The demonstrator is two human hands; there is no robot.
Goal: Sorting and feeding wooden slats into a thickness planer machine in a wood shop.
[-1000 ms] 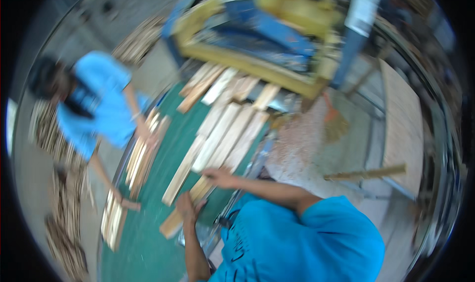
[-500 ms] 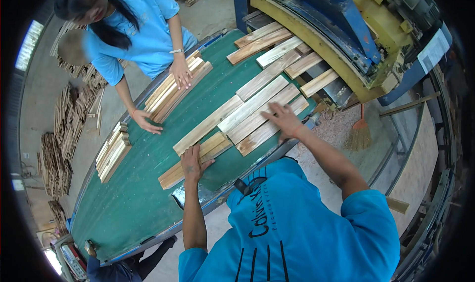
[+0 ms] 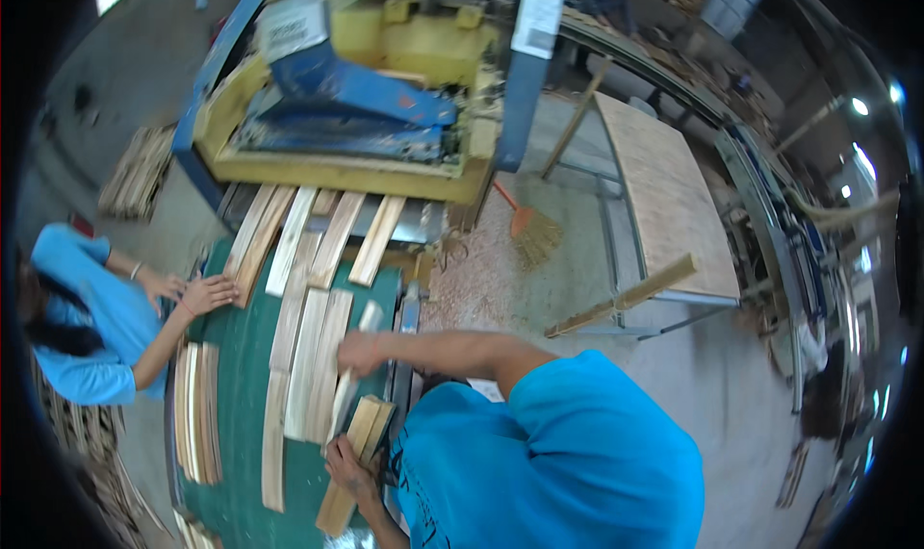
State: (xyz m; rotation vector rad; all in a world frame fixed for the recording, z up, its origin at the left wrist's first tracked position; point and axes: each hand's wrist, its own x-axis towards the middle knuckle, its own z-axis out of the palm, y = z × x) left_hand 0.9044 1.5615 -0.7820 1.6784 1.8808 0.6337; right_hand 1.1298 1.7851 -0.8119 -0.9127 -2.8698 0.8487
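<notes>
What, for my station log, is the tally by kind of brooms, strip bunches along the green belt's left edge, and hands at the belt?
Wearer's left hand and right hand: 2
Co-worker's hands: 2
Strip bunches: 2
Brooms: 1
Total: 7

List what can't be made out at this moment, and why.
All in the head view:
- Right hand: blurred, its fingertips hidden behind it, so its hold on the pale slat is unclear.
- Stacked strips: middle covered by the left hand.
- Slats at the machine: far ends hidden by the yellow frame.
- Lower-left slats: cut off by the bottom edge.
- Distant person: too small and blurred.
</notes>
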